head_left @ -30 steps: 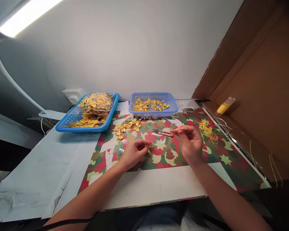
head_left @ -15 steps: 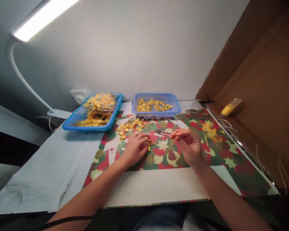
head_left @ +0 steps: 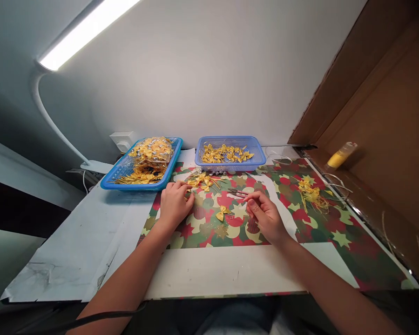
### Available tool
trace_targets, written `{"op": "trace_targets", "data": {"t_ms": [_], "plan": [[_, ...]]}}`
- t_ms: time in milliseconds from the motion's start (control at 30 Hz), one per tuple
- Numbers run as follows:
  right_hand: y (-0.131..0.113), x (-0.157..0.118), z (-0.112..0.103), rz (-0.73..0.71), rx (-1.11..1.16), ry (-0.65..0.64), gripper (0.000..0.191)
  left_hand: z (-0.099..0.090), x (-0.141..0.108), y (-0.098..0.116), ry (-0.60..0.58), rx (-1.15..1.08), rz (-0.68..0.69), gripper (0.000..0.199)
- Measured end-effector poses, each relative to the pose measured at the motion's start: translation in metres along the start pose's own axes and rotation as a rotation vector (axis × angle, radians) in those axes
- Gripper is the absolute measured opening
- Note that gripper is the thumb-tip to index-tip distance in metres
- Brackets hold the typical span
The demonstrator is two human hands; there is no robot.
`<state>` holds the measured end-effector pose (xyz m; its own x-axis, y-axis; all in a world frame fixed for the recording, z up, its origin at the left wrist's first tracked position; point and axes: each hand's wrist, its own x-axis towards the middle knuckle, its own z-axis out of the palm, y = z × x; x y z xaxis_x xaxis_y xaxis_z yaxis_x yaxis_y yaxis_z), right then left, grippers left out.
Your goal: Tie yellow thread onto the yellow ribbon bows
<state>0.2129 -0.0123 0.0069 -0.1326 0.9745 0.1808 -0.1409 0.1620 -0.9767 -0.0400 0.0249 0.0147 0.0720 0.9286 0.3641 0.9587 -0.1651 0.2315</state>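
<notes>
My right hand (head_left: 267, 216) is closed around a pair of small thread snips (head_left: 238, 192), whose blades point left over the patterned sheet. To the left, my left hand (head_left: 176, 202) rests low over the near edge of a group of yellow bows (head_left: 205, 180) with thin stems. Its thumb and index finger are apart; the tips partly cover a bow beneath them, and no held object shows. Between the hands, a single yellow ribbon bow (head_left: 222, 213) lies on the sheet, touched by neither.
A blue basket (head_left: 106, 185) with bagged and loose bows stands at left, a lavender basket (head_left: 230, 166) of bows at the back. Silver beads (head_left: 216, 173) lie before it. Yellow bows with threads (head_left: 310, 193) are at right, near a yellow-filled tube (head_left: 340, 156). A lamp (head_left: 87, 32) hangs upper left.
My left hand has moved left, off the single bow, to the edge of the bow group. My right hand keeps the snips in nearly the same place. The view has shifted slightly.
</notes>
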Motion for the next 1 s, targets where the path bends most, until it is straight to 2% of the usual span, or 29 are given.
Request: {"op": "trace_targets", "data": {"t_ms": [67,200,367,567,667,767,867,967,1000], "plan": [[0.005,-0.001,0.003,0.032,-0.002,-0.034,0.023,0.003,0.004,0.004,-0.013,-0.015,0.071,0.022],[0.011,0.0,0.008,0.055,-0.022,-0.058,0.017,0.018,0.025,0.024,-0.095,-0.003,0.35,0.027],[0.011,0.002,0.008,0.053,-0.071,-0.073,0.019,0.045,0.062,0.056,-0.192,0.115,0.484,0.031],[0.008,0.002,0.01,0.135,-0.088,-0.051,0.02,0.064,0.075,0.072,-0.17,0.154,0.414,0.029],[0.006,0.001,0.012,0.162,-0.075,-0.042,0.02,0.064,0.074,0.07,-0.163,0.041,0.312,0.029],[0.006,0.001,0.013,0.17,-0.085,-0.015,0.019,0.062,0.076,0.066,-0.17,-0.108,0.193,0.019],[0.007,0.003,0.013,0.176,-0.081,0.021,0.021,0.058,0.077,0.062,-0.172,-0.181,0.16,0.015],[0.009,0.005,0.012,0.208,-0.073,0.045,0.025,0.051,0.07,0.06,-0.16,-0.368,0.067,0.009],[0.01,0.006,0.013,0.215,-0.07,0.045,0.025,0.048,0.065,0.061,-0.174,-0.633,-0.058,0.008]]}}
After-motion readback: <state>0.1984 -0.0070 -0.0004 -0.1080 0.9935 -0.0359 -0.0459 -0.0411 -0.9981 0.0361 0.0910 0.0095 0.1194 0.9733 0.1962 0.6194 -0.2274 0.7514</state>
